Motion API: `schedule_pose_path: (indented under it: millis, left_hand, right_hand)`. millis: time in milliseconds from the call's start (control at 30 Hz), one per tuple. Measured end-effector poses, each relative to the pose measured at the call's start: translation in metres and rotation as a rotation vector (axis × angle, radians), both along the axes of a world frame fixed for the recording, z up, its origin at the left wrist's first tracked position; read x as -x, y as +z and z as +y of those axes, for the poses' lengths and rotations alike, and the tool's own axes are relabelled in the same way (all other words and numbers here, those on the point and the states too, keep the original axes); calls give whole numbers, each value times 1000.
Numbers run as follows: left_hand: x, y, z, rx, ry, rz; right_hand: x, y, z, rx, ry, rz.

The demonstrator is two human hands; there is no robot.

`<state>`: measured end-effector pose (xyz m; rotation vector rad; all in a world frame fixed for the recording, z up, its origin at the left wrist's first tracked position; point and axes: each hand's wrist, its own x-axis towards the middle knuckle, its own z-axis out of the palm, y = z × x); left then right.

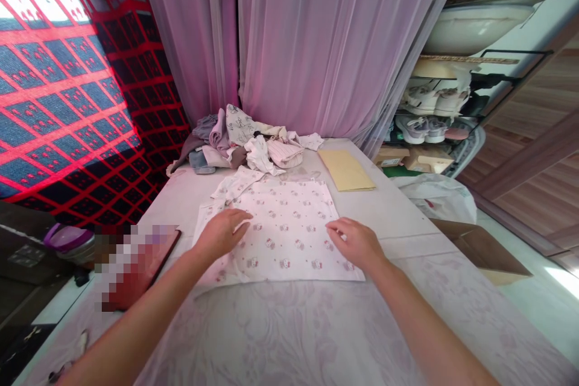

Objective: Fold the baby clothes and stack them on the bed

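A white shirt (284, 244) with small pink-and-grey cat prints lies spread on the table in front of me. Its left side is folded over, and a sleeve-like part sticks out at the upper left. My left hand (222, 232) rests on the left part of the cloth, fingers stretched out and thumb apart. At the right edge, my right hand (357, 241) has its fingertips closed on the border of the shirt. Behind it is a heap of crumpled clothes (221, 139) in grey, mauve, white and pink.
A yellow folded sheet (346, 170) lies at the table's back right. A blurred reddish flat object (140, 271) is at the left edge. Purple curtains (316, 42) hang behind. A shoe rack (429, 111) and an open cardboard box (479, 247) stand right of the table (289, 338).
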<state>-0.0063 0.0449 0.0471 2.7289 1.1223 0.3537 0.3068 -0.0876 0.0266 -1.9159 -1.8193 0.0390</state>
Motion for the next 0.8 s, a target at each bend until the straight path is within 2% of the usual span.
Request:
schedule_pose_path:
  millis: [200, 367, 467, 633, 800]
  left_hand:
    - [-13, 12, 86, 27, 208, 155]
    - [-28, 7, 133, 149, 479, 218]
    - [-30, 2, 157, 216, 590, 215]
    - [-30, -10, 191, 266, 647, 170]
    - [-33, -22, 210, 234, 614, 79]
  right_hand:
    - [-45, 6, 79, 194, -244, -145]
    - [-52, 3, 125, 309, -276, -147]
    - [-57, -1, 145, 332, -286, -134]
    - [-66, -4, 168, 373, -303, -109]
    - [-68, -7, 178, 413, -320, -84]
